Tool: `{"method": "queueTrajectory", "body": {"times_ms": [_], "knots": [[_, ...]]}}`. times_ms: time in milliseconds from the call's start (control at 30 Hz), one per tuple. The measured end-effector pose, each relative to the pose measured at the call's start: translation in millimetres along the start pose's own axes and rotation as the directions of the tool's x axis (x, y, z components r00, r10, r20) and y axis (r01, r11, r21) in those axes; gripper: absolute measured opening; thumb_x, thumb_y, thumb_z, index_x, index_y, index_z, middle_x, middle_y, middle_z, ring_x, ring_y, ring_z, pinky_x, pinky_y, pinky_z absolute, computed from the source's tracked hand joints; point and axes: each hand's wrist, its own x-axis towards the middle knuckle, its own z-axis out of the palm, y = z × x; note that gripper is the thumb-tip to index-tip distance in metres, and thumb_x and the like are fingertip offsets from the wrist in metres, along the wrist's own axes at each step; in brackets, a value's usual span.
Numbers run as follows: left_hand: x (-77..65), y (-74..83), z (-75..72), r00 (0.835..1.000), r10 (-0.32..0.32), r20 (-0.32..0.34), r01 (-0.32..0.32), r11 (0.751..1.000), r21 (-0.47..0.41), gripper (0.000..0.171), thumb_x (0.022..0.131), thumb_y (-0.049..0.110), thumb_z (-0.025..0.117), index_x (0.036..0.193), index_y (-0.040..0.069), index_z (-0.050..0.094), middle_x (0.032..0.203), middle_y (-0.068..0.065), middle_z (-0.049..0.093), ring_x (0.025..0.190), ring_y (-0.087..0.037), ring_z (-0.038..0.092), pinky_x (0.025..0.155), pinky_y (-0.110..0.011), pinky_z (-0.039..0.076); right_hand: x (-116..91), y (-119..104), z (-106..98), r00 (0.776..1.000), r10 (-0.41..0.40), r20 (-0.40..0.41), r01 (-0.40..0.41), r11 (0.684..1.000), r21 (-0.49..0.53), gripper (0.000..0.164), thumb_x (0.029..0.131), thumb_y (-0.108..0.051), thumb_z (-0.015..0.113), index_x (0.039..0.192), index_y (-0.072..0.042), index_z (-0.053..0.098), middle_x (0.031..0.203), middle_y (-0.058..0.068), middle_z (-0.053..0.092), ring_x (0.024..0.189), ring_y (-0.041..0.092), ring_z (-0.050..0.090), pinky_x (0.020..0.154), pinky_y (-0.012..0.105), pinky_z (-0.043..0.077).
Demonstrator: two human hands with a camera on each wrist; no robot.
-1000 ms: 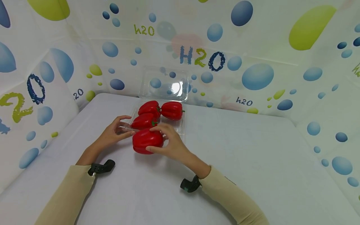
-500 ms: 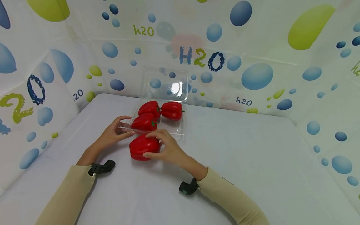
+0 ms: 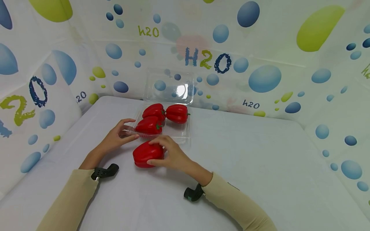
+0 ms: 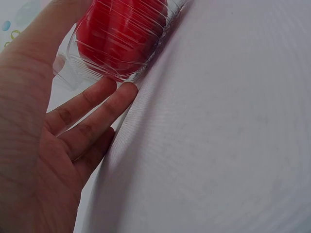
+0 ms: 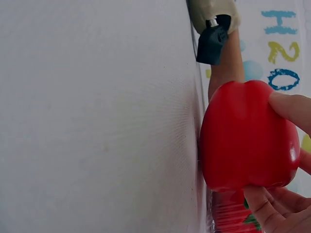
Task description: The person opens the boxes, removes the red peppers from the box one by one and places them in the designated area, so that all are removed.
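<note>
Setting down the front red pepper [image 3: 147, 154] outside the clear container [image 3: 176, 130] is judged to be the step in hand, though a lift toward the container cannot be ruled out from this pose. The pepper is seen lying on its side at the white tablecloth [image 3: 245, 160], just in front of the container's near wall; whether its full weight is borne by the cloth cannot be told. If it is being left there, a spreading of thumb and fingers straight off it is called for, so that it is not rolled.

It is gripped by the right hand [image 3: 173, 155], which is opened only as wide as the pepper: the thumb is laid on the near side, the fingers are curved over the far side, and the forearm is angled in from the right. By the left hand [image 3: 117, 136], nothing is grasped; its fingers are loosely spread, with tips at the container's left front corner, where the container is probably being steadied.

Three more peppers [image 3: 153, 111] are held inside the container, and behind them its transparent lid [image 3: 162, 93] is raised near the printed backdrop [image 3: 264, 78].
</note>
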Motion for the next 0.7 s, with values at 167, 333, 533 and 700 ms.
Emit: {"method": "queueTrajectory", "body": {"times_ms": [167,333,533,700], "knots": [[-1.6,0.0,-2.8,1.000,0.000,-0.009,0.000,1.000,-0.003,0.071,0.090,0.020,0.070,0.148,0.014,0.030,0.126,-0.021,0.057,0.110,-0.038,0.062,0.088,-0.026,0.054,2.1,-0.3,1.3,1.000,0.014,0.021,-0.014,1.000,0.002,0.053,0.081,-0.018,0.079,0.128,-0.011,0.056,0.133,0.008,0.050,0.120,0.017,0.047,0.085,0.018,0.050],[-3.8,-2.2,-3.3,1.000,0.004,-0.011,-0.004,1.000,-0.005,0.070,0.091,0.019,0.070,0.148,0.013,0.031,0.124,-0.021,0.058,0.109,-0.038,0.062,0.086,-0.022,0.053,3.5,0.2,3.0,0.999,0.031,0.045,-0.031,0.999,0.014,0.054,0.082,-0.019,0.079,0.129,-0.012,0.055,0.134,0.007,0.049,0.122,0.017,0.046,0.087,0.018,0.050],[-4.1,-5.5,-1.2,1.000,0.015,-0.012,-0.015,1.000,-0.005,0.069,0.090,0.018,0.070,0.147,0.013,0.031,0.124,-0.021,0.058,0.109,-0.038,0.062,0.088,-0.027,0.054,1.2,-0.5,2.3,0.997,0.052,0.063,-0.053,0.998,0.016,0.054,0.083,-0.020,0.078,0.131,-0.012,0.054,0.136,0.007,0.048,0.123,0.017,0.046,0.088,0.018,0.049],[-0.8,-3.8,-0.2,1.000,0.019,-0.005,-0.019,1.000,-0.015,0.069,0.090,0.019,0.071,0.147,0.014,0.031,0.124,-0.020,0.058,0.110,-0.037,0.062,0.090,-0.032,0.055,-0.9,-3.4,-2.2,0.995,0.073,0.069,-0.074,0.997,0.011,0.055,0.082,-0.020,0.078,0.131,-0.013,0.054,0.136,0.006,0.048,0.122,0.017,0.046,0.087,0.019,0.050]]}}
